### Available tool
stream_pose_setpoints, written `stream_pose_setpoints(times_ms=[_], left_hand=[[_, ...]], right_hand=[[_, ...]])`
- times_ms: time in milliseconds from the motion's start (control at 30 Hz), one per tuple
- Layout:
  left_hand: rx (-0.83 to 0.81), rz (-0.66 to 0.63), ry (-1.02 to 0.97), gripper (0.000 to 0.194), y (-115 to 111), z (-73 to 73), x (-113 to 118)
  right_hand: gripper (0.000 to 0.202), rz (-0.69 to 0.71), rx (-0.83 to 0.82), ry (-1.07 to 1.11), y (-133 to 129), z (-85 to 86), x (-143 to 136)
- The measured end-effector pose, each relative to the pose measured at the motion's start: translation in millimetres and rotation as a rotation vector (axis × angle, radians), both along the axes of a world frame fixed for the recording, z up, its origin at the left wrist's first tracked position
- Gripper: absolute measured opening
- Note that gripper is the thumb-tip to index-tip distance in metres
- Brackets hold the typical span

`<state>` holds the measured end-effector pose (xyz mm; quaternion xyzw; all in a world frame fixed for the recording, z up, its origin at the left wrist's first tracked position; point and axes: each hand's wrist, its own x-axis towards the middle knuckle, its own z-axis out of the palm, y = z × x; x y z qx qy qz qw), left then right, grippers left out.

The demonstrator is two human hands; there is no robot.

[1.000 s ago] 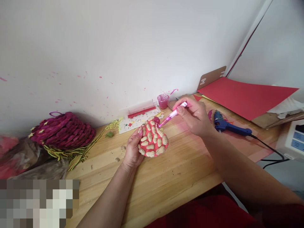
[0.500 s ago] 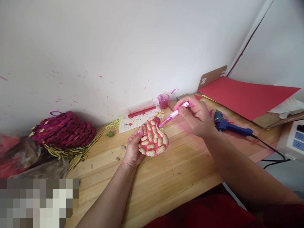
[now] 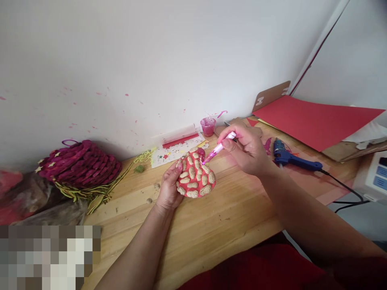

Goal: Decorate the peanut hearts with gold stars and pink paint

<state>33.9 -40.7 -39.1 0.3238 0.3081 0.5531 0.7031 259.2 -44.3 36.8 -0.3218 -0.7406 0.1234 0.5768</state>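
My left hand grips the left edge of a red rounded piece with several unshelled peanuts stuck on it, held tilted above the table. Near its top edge, one peanut is coated magenta. My right hand pinches a white-handled paintbrush, smeared pink on its lower part. The brush tip points down and left and meets the upper right side of the peanut piece, close to the magenta peanut. Whether it touches a peanut or the red base, I cannot tell.
Behind stands a plastic cup of pink paint. At right lie a blue glue gun with its cord and a red sheet. A magenta stack with yellow yarn sits at left, and a star-printed sheet lies by the wall.
My right hand and the paintbrush have shifted slightly left and down, bringing the tip lower along the peanut piece. My left hand keeps its hold almost unmoved.
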Motion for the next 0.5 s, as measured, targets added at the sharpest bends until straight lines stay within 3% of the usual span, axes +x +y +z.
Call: stream_pose_setpoints(times_ms=[167, 500], left_hand=[[-0.007, 0.001, 0.011, 0.043, 0.6, 0.2, 0.0], [-0.009, -0.006, 0.020, 0.045, 0.3, -0.4, -2.2]], right_hand=[[0.018, -0.018, 0.027, -0.075, -0.4, -0.5, 2.4], [0.025, 0.027, -0.049, 0.039, 1.6, 0.1, 4.9]])
